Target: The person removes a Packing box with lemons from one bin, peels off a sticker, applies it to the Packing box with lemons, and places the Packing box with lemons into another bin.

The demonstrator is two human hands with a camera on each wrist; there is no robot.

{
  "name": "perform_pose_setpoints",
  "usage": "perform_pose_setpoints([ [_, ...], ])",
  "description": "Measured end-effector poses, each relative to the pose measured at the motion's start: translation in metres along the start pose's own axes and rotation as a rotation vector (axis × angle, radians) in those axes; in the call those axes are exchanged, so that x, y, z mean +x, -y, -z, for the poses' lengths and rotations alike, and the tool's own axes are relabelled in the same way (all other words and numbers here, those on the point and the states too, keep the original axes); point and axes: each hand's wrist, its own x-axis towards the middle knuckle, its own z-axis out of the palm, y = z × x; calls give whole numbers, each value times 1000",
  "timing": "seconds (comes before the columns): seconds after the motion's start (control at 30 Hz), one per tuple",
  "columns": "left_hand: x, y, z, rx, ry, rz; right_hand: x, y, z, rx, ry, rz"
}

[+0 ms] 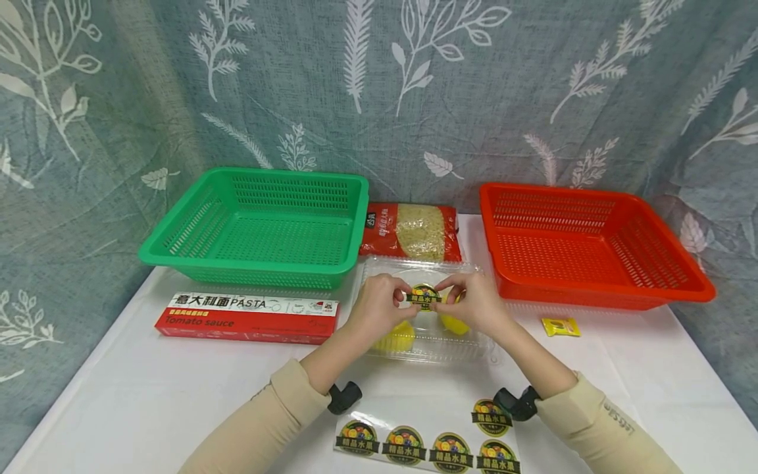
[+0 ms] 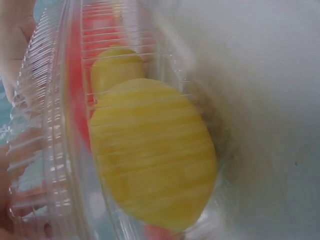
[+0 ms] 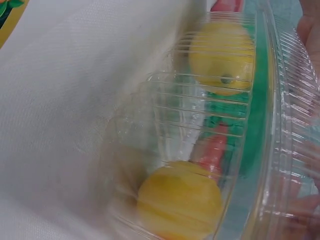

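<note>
A clear plastic clamshell box (image 1: 468,345) lies on the white table with two yellow lemons inside (image 1: 395,337) (image 1: 454,324). Both hands meet over its lid. My left hand (image 1: 379,304) and my right hand (image 1: 474,301) each pinch one end of a round fruit sticker (image 1: 424,296) with a black band, held flat on the lid. The left wrist view shows the lemons (image 2: 152,155) through the ribbed box wall (image 2: 55,125). The right wrist view shows both lemons (image 3: 179,202) (image 3: 222,56) inside the box (image 3: 200,115).
A green basket (image 1: 260,227) stands back left, a red basket (image 1: 592,243) back right, and a pasta bag (image 1: 411,230) between them. A red pasta box (image 1: 249,318) lies left of the hands. A sticker sheet (image 1: 426,444) lies near the front edge. A small yellow packet (image 1: 560,326) lies right.
</note>
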Motion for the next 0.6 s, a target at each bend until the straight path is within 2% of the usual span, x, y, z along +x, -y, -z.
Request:
perform_pose_setpoints([
  [0.27,-1,-3,2,6,9,6,-3,0,3,10,6,23],
  [0.6,-4,-3,8,-83,9,-3,-8,-3,6,80,-17,47],
])
